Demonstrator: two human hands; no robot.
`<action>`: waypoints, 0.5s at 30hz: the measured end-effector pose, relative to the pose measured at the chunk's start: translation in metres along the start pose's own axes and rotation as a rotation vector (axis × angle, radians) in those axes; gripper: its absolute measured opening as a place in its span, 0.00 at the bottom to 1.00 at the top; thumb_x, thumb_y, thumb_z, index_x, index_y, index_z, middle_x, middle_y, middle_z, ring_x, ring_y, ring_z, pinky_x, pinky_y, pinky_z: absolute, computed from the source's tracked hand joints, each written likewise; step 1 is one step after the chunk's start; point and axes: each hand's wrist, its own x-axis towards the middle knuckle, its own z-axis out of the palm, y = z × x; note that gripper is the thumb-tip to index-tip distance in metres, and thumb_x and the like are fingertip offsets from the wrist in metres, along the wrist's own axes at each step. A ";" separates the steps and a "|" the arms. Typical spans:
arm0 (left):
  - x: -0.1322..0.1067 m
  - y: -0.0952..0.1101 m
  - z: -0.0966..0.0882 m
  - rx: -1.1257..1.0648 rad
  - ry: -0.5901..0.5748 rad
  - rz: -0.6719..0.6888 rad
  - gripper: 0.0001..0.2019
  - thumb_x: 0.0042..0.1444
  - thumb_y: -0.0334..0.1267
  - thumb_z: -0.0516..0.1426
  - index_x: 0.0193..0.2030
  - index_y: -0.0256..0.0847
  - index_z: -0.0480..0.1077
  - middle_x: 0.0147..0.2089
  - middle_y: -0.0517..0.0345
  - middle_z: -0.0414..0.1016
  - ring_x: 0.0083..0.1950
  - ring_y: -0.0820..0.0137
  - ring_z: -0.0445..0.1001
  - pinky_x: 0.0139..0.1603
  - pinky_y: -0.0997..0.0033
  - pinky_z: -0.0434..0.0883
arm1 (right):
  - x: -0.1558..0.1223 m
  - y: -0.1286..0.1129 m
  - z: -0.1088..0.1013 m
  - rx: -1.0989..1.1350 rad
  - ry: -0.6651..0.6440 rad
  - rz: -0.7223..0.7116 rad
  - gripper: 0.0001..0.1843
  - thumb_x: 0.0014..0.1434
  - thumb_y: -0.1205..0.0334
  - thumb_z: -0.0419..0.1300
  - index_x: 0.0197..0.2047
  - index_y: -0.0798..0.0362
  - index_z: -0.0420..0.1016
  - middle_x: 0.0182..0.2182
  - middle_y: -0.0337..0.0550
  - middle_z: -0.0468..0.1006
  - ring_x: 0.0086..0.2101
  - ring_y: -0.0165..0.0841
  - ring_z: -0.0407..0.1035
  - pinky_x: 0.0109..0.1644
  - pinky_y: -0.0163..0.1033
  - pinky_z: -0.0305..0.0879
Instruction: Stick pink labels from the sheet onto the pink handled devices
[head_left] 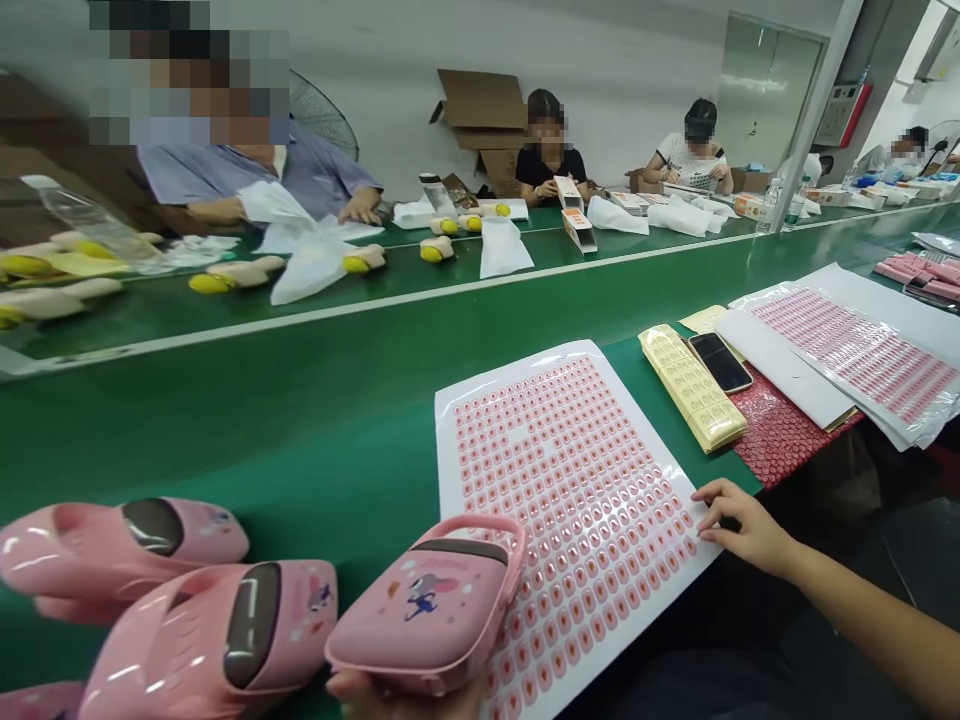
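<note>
My left hand grips a pink plastic case with a carry handle from below, near the front. A cartoon figure is printed on its lid, and a dark strip runs along the top. Under and beyond the case lies a large white sticker sheet with rows of small pink stickers; a few spots in it are bare. At the sheet's right edge is my right hand, its fingers curled and thumb and forefinger closed on the edge. Two glossy pink car-shaped shells with dark windows lie to the left.
A yellow label bundle, a phone and red bubble wrap lie to the right, beside more sticker sheets. Across the green belt, several people sit among yellow-tipped items, white bags and small boxes.
</note>
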 end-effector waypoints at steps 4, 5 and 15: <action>-0.002 -0.013 -0.003 -0.138 -0.188 -0.074 0.37 0.41 0.59 0.59 0.59 0.56 0.57 0.52 0.61 0.75 0.53 0.56 0.70 0.47 0.52 0.72 | 0.022 -0.026 0.006 0.344 0.237 0.159 0.17 0.48 0.45 0.63 0.25 0.52 0.73 0.39 0.48 0.73 0.46 0.42 0.68 0.52 0.50 0.63; -0.004 -0.018 0.000 -0.185 -0.248 -0.080 0.41 0.40 0.59 0.60 0.61 0.53 0.54 0.53 0.57 0.74 0.52 0.56 0.71 0.46 0.53 0.73 | 0.028 -0.035 0.013 0.440 0.275 0.166 0.18 0.47 0.44 0.63 0.24 0.52 0.72 0.40 0.48 0.73 0.47 0.42 0.68 0.52 0.50 0.63; -0.031 -0.056 0.035 -0.387 -0.627 -0.315 0.27 0.52 0.61 0.49 0.56 0.54 0.64 0.54 0.57 0.73 0.55 0.68 0.69 0.59 0.68 0.61 | 0.045 -0.107 0.113 0.545 0.290 -0.047 0.12 0.52 0.53 0.62 0.23 0.50 0.70 0.50 0.47 0.68 0.56 0.42 0.58 0.58 0.52 0.56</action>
